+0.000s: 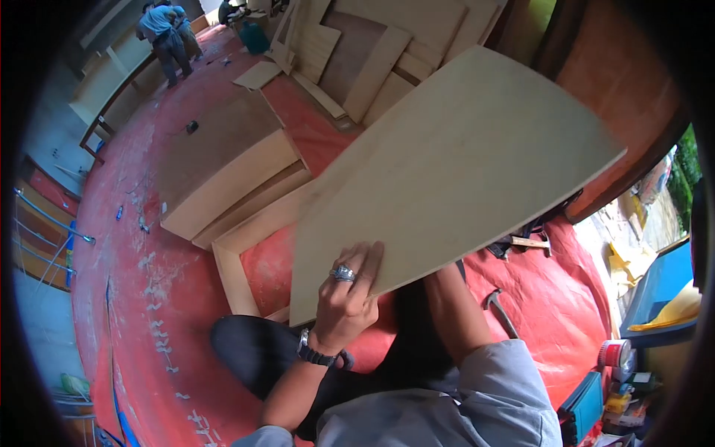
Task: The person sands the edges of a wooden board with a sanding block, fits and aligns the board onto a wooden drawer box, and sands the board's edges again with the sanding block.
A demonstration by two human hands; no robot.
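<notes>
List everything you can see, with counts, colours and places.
Wooden panel: one, pale tan, centre
Box-like wooden piece: one, brown top, paler side, floor left of panel
Wooden frame: one, pale tan, floor, partly behind panel
Loose boards: several, tan, top centre
Floor covering: red, below
Hammer: one, dark, floor, right
Wooden-handled tool: one, tan handle, right of panel
Round container: one, red and white, lower right
Other people: at least two, bluish tops, upper left
Small clutter: too unclear to count, mixed colours, lower right
Watch: one, dark strap, left wrist
Ring: one, silvery, left finger
Left grip: one, bare, fingers on panel's face
Right grip: hidden behind panel
</notes>
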